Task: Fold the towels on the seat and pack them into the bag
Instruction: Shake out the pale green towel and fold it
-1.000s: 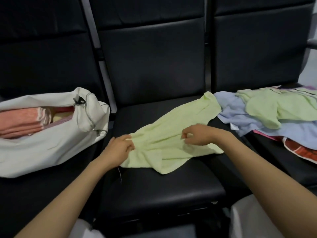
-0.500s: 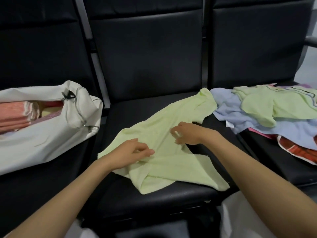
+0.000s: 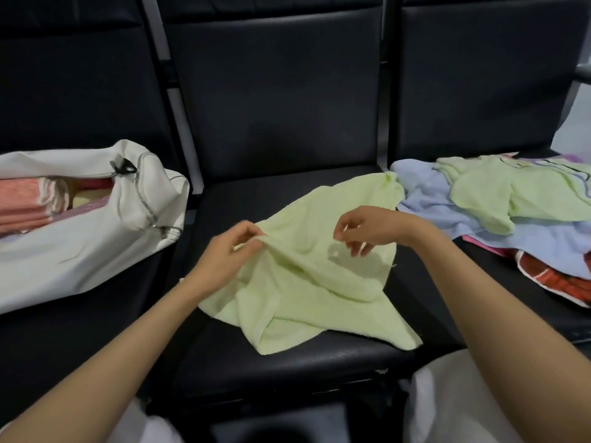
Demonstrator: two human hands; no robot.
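Half a second ago both hands lay low on the light green towel [image 3: 313,292]. Now the left hand [image 3: 228,254] has risen and its fingers [image 3: 252,233] pinch an edge, pulling the cloth into a raised ridge. The right hand [image 3: 367,230] has lifted too, its fingers [image 3: 355,251] loosely curled over a small white tag [image 3: 335,251]; I cannot tell whether they hold anything. The tag's print is too small to read.

The towel is soft terry, crumpled, and lies on the middle seat [image 3: 287,362], which is smooth black padded vinyl. Left of that seat stands the white fabric bag [image 3: 80,251], unzipped, with folded pink towels [image 3: 25,206] inside. Right of it lies a loose pile of towels [image 3: 479,219].
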